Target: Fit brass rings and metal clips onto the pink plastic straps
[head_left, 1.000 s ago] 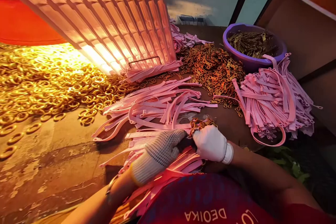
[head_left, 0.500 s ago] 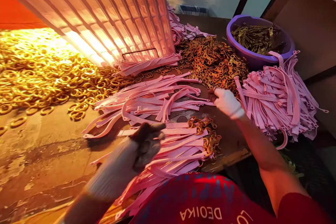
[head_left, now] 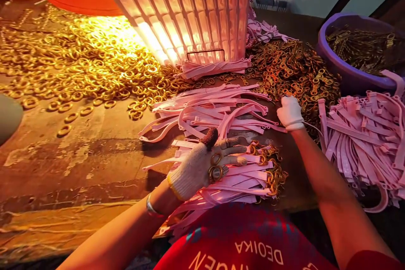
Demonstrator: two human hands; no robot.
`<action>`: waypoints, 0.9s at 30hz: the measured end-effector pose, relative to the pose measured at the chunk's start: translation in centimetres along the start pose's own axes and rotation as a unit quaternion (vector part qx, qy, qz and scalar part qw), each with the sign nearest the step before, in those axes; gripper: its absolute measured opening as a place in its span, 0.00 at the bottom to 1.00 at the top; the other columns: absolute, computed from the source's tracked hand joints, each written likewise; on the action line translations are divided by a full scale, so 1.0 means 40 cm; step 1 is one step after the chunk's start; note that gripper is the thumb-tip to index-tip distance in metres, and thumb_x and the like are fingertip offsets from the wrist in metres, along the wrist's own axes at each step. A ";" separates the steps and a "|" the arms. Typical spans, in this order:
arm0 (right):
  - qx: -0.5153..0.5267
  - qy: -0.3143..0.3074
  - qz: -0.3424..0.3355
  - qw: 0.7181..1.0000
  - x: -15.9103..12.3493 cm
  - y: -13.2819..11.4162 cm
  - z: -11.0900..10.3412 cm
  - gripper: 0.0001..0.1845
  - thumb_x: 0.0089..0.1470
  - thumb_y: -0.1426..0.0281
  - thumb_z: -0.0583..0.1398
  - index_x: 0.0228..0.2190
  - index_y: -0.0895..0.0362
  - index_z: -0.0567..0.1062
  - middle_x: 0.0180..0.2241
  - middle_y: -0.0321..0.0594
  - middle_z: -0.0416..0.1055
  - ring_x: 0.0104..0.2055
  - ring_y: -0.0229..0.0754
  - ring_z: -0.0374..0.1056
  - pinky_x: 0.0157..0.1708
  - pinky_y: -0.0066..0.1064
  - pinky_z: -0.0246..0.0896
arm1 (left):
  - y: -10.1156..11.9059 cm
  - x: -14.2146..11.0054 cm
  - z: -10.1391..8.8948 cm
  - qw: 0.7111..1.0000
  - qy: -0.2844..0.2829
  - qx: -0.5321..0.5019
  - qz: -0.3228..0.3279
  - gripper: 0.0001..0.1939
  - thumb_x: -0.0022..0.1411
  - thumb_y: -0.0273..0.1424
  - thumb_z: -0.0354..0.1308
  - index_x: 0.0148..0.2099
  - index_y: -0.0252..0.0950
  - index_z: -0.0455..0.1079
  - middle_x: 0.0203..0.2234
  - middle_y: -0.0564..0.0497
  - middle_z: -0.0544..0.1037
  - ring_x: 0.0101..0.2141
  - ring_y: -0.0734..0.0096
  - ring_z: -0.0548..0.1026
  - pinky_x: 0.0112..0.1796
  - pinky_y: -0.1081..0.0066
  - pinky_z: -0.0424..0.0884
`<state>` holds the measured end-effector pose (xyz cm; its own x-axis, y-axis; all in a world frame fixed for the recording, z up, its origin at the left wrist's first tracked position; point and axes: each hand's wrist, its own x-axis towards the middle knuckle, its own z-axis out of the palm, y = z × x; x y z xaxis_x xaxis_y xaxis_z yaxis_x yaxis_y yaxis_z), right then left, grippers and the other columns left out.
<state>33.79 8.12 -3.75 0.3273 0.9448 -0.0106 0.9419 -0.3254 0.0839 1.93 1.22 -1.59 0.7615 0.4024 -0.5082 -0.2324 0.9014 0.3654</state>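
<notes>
Now holding the left hand (head_left: pixel 205 164), gloved in off-white knit with dark rubbery patches, palm up, with fingers parted and stretched out and thumb lifted away. Cradling a few loose gold-coloured metal rings (head_left: pixel 216 172) on the palm, at the base of the fingers, without pinching. Below and just past these fingers, a layered row of flat pink straps with looped ends (head_left: pixel 243 181), bearing a cluster of gold-coloured rings (head_left: pixel 274 175) at the ends beyond the fingertips.

Reaching out with the right hand (head_left: pixel 290 113), in a plain white glove, to the near edge of a heap of brassy, loop-ended metal links (head_left: pixel 291 67). Curling the fingers, back of the hand to view; with fingertips hidden, impossible to tell whether pinching anything.

Beyond the left thumb, a loose spread of more pink straps (head_left: pixel 202 107). Farther off and to the left of that thumb, a broad scatter of loose gold rings (head_left: pixel 120 65) on a worn brown tabletop (head_left: pixel 95 156), beside a ribbed translucent panel (head_left: pixel 196 12). To the right of the right fingers, a tall pile of pink straps (head_left: pixel 363 130); behind that, a purple plastic basin (head_left: pixel 325 55) containing dark brassy links (head_left: pixel 357 50).
</notes>
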 end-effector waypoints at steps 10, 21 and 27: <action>0.357 0.069 -0.350 0.863 -0.396 -0.176 -0.108 0.26 0.55 0.77 0.57 0.56 0.57 0.71 0.47 0.48 0.78 0.47 0.48 0.74 0.50 0.40 0.70 | -0.034 0.067 0.090 0.995 0.009 0.064 0.075 0.45 0.54 0.70 0.52 0.51 0.34 0.75 0.32 0.43 0.81 0.23 0.68 0.75 0.17 0.75 0.62; 0.573 0.037 -0.175 0.800 -0.444 -0.171 -0.097 0.15 0.57 0.69 0.62 0.47 0.55 0.74 0.38 0.39 0.79 0.36 0.41 0.76 0.39 0.32 0.74 | -0.071 -0.036 0.082 0.941 0.128 0.215 0.226 0.15 0.56 0.37 0.68 0.39 0.33 0.73 0.23 0.52 0.78 0.13 0.83 0.59 0.14 0.80 0.53; 0.481 0.058 -0.270 0.832 -0.466 -0.141 -0.073 0.20 0.65 0.72 0.56 0.57 0.54 0.69 0.52 0.49 0.76 0.53 0.46 0.74 0.55 0.41 0.70 | -0.073 -0.039 0.075 0.953 0.100 0.191 0.210 0.20 0.56 0.41 0.67 0.45 0.35 0.72 0.20 0.55 0.74 0.13 0.83 0.58 0.14 0.80 0.50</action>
<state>22.16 -7.53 -1.14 -0.1192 0.9421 0.3134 0.5930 0.3207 -0.7386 3.24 -2.53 0.46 0.5099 0.7724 -0.3786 -0.2246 0.5444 0.8082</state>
